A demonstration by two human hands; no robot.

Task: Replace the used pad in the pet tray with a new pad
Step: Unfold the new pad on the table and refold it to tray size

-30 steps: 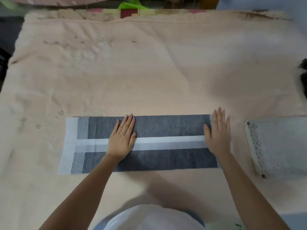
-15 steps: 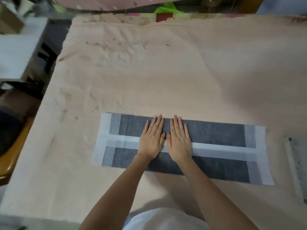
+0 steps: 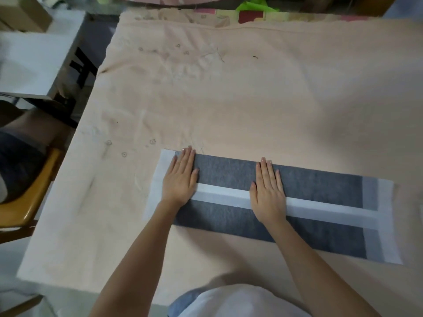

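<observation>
Chair [image 3: 21, 202] at far left, off table edge, not involved. Table under peach cloth [image 3: 229, 99], stained, gives flat work surface.

Pad [image 3: 320, 191] folded into long strip, grey faces up, white seam down middle; lies on cloth near front edge, right of centre.

Left hand [image 3: 180, 177] flat on pad's left end, fingers straight, pressing, grasping nothing. Likely pinning fold flat.

Right hand [image 3: 269, 191] flat mid-strip across white seam, fingers straight, also pressing. Likely creasing.

Tray not in view.
</observation>
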